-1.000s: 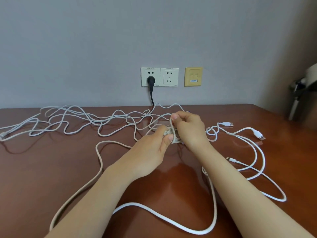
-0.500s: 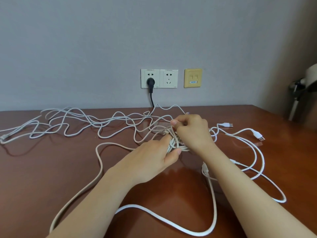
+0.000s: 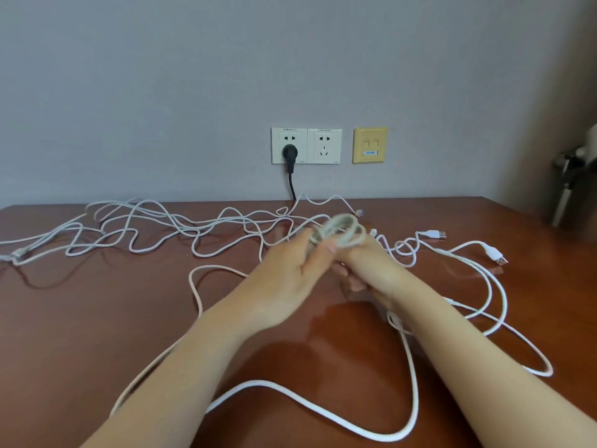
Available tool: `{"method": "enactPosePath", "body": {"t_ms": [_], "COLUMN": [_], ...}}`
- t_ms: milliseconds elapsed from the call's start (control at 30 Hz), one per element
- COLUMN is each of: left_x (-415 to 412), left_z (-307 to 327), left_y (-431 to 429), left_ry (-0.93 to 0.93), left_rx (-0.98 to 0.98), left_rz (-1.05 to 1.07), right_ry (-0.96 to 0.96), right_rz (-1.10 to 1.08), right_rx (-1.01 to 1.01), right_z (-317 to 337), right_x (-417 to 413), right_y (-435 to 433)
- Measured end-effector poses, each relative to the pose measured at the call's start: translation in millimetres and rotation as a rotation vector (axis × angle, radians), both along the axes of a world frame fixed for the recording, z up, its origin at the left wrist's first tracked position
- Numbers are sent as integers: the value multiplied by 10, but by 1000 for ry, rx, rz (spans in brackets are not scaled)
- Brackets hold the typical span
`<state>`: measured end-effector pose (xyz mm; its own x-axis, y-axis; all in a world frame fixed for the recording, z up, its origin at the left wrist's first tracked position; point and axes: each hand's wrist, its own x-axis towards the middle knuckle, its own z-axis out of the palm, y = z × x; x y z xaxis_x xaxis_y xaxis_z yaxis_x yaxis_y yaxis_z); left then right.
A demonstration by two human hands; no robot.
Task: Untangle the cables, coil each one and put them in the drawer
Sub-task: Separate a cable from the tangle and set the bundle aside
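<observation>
Several white cables lie tangled across a brown wooden table (image 3: 80,324). A small coiled bundle of thin grey-white cable (image 3: 343,233) sits raised at the table's middle, blurred by motion. My left hand (image 3: 290,276) pinches the bundle from the left with thumb and fingers. My right hand (image 3: 365,270) grips it from below and the right, its fingers curled under the loops. A thin cable tangle (image 3: 155,227) trails left from the bundle. Thicker white USB cables (image 3: 497,295) loop to the right, with plugs (image 3: 499,257) lying flat. No drawer is in view.
Wall sockets (image 3: 306,145) hold a black plug (image 3: 289,153) whose cord drops behind the table. A yellow network plate (image 3: 370,145) is beside them. A metal lamp (image 3: 571,176) stands at the far right edge. A thick white loop (image 3: 307,405) lies near me.
Both hands lifted the bundle slightly and turned it; my right hand rolled under the loops, and my left hand shifted its pinch. The coil looks larger.
</observation>
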<state>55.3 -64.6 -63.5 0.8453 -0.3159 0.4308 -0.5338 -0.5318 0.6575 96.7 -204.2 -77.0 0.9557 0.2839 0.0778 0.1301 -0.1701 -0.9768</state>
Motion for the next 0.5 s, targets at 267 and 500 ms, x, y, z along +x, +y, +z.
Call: {"method": "enactPosePath", "body": {"t_ms": [267,500], "left_x": [218,244], "left_z": [-32,-81], "left_y": [412,476], "left_ry": [-54,-12], "left_rx": [-24,230], "left_rz": [255,342], "right_ry": [-644,-948], "right_rz": [-168,-53], "right_rx": [-714,-954], "right_z": [169,205], "right_x": [-260,-363], "right_y": [331,345]}}
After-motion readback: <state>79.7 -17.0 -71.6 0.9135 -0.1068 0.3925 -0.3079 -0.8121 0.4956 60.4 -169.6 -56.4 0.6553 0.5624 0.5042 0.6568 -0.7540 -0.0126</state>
